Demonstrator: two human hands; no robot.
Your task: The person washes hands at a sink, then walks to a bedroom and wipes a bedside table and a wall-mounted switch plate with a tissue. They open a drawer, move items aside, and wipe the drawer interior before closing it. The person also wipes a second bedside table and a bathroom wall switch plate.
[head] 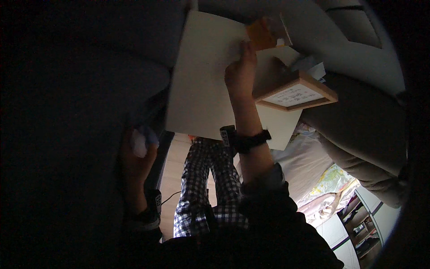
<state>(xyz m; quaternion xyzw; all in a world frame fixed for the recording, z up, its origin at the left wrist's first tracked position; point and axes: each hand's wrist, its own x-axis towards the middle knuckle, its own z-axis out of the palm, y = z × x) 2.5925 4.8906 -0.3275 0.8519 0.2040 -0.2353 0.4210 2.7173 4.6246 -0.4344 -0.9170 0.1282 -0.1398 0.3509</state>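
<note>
My left hand (136, 164) is in deep shadow at the left, its fingers curled around a crumpled whitish thing, perhaps a cloth or tissue (139, 143). My right hand (242, 75) reaches over a pale tabletop (201, 77). Its fingertips meet the lower left corner of an orange object with a clear or pale side (261, 35). Whether they grip it or only touch it, I cannot tell. Just right of my right wrist, a wooden picture frame (297, 92) stands tilted, holding a white sheet that bears writing.
Pale papers or packets (315, 70) lie behind the frame. To the right is a bed (302, 168) with rumpled covers, and beyond it an open shelf unit (362, 232). A thin dark cable (171, 197) runs over the wooden floor (171, 164) beside my checked trousers.
</note>
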